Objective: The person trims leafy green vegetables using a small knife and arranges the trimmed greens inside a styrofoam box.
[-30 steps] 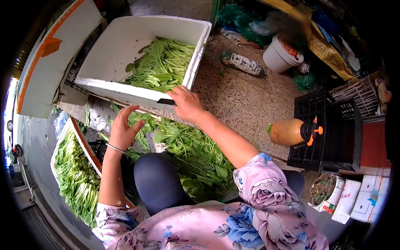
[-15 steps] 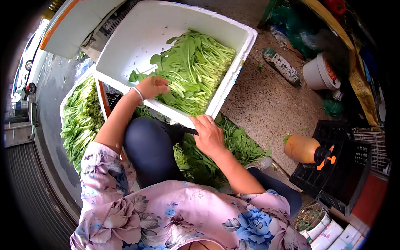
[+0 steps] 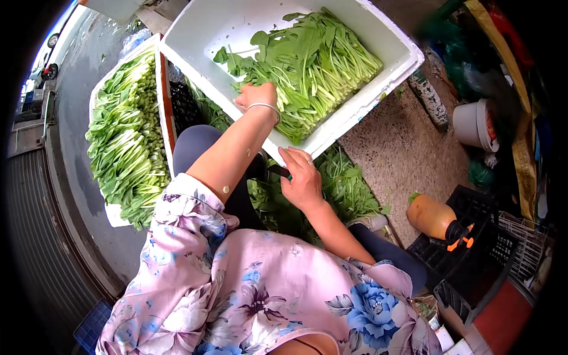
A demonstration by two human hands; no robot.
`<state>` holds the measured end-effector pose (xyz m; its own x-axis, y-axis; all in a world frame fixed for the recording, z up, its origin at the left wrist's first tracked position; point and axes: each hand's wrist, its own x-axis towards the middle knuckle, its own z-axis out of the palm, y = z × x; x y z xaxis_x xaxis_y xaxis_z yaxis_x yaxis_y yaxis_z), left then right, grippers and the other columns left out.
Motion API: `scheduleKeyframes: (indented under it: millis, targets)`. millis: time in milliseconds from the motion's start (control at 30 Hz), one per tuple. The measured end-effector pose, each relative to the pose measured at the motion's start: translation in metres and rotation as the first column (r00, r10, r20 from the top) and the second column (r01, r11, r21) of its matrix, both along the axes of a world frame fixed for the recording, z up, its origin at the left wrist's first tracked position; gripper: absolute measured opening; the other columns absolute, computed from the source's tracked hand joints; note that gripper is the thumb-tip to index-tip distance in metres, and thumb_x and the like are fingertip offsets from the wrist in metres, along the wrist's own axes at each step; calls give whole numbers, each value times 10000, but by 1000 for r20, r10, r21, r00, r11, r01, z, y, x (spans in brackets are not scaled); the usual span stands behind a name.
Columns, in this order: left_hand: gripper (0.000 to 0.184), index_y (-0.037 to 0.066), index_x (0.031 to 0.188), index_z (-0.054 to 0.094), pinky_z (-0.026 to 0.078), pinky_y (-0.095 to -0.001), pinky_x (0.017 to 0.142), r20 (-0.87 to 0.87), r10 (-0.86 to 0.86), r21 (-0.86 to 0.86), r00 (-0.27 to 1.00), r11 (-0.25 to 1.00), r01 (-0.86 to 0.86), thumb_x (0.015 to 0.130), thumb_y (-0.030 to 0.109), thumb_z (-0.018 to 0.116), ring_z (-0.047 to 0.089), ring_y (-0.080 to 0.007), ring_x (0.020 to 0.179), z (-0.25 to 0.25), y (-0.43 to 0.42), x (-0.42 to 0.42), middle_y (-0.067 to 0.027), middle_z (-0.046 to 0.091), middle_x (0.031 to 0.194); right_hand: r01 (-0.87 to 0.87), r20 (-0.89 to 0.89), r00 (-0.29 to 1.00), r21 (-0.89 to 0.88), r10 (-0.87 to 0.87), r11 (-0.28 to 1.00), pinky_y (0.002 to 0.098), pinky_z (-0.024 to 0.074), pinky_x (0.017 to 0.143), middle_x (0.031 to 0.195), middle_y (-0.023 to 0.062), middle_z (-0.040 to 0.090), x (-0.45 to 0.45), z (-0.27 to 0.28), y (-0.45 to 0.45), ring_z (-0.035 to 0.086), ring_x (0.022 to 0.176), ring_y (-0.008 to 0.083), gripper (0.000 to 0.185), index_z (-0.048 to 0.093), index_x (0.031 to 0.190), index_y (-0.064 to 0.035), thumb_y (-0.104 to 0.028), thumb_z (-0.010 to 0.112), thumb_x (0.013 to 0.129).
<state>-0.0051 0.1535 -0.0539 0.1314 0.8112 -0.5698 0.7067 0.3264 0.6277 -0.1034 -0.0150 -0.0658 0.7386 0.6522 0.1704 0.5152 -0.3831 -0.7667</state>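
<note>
My left hand, with a pale bracelet at the wrist, reaches into a white foam box. Its fingers curl closed on the lower left edge of the leafy greens, and the fingertips are partly hidden. The greens lie stacked against the box's right side, cut stems pointing right and leaves left. At the near corner of the box, my right hand has its fingers on the rim. A dark, narrow, knife-like tool sticks out from under its thumb; most of it is hidden.
Stacked greens fill another white box on the left. Loose leaves lie below the foam box, near my legs. To the right are an orange spray bottle, black crates and a pale bucket.
My view has shifted, so the foam box appears higher and farther right. My left hand has moved deeper over the greens' edge, its fingers curling down. My right hand stays by the rim.
</note>
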Motion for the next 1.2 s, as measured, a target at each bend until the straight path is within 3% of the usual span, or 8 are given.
scheduleKeyframes:
  millis: [267,533,600,867,933,1067,1133,1200]
  targets:
    - [548,-68,1141,470,406,-359,829,112,128,-378,985,923,-77,691,203,623,520,-309,1009,-16,-2,-25,-206,488,1208,-10,-3,1000,62,10,998,353,416,908,1099,145,556,-28,-17,5,484,1097,296,537,552,1087,-22,61,612,559]
    - [583,-86,1026,564,427,-389,854,183,91,-186,979,981,-57,650,347,666,560,-365,974,-116,9,-11,-256,564,1083,100,-236,969,105,-73,989,315,455,832,957,135,627,-20,-12,0,606,917,243,269,594,1016,-13,23,537,755]
    - [642,-101,1042,546,430,-393,854,108,48,-173,993,984,-28,625,363,698,561,-364,965,-87,3,-13,-266,558,1085,231,-478,868,147,-136,962,281,457,806,924,86,658,-17,-8,1,608,868,137,243,590,1060,0,-53,536,828]
    - [769,-97,1052,547,432,-401,851,109,32,-153,994,988,-15,576,476,742,559,-373,968,-110,15,-13,-264,562,1070,319,-404,874,57,-270,946,250,477,749,876,85,654,26,37,-22,616,802,127,231,588,1053,20,-51,520,844]
    - [779,-100,1028,559,432,-401,852,88,-167,-135,982,975,178,602,538,696,559,-377,973,-96,19,-15,-269,570,1050,369,-475,835,111,-276,923,255,487,725,887,100,648,49,43,-20,624,788,143,230,582,1052,30,-51,518,846]
    - [694,-62,908,631,410,-417,878,-117,-558,178,822,802,570,708,599,563,516,-388,1009,-103,16,-14,-276,544,1070,371,-249,903,36,-351,928,262,477,751,910,98,648,114,71,-2,617,839,149,235,589,1053,11,-52,529,835]
    - [647,-51,860,649,340,-407,945,-226,-600,314,767,701,640,724,575,562,391,-391,1111,-100,15,-15,-286,416,1190,371,-12,928,-58,-372,927,281,455,796,935,98,650,159,74,10,612,883,167,248,600,1053,-33,-114,553,824]
    - [594,5,942,641,335,-453,927,-167,-517,277,839,792,543,718,553,587,341,-394,1132,-82,10,-17,-246,378,1195,389,89,921,-155,-380,908,320,441,812,953,115,646,200,74,28,601,929,238,294,611,1043,-50,-222,577,807]
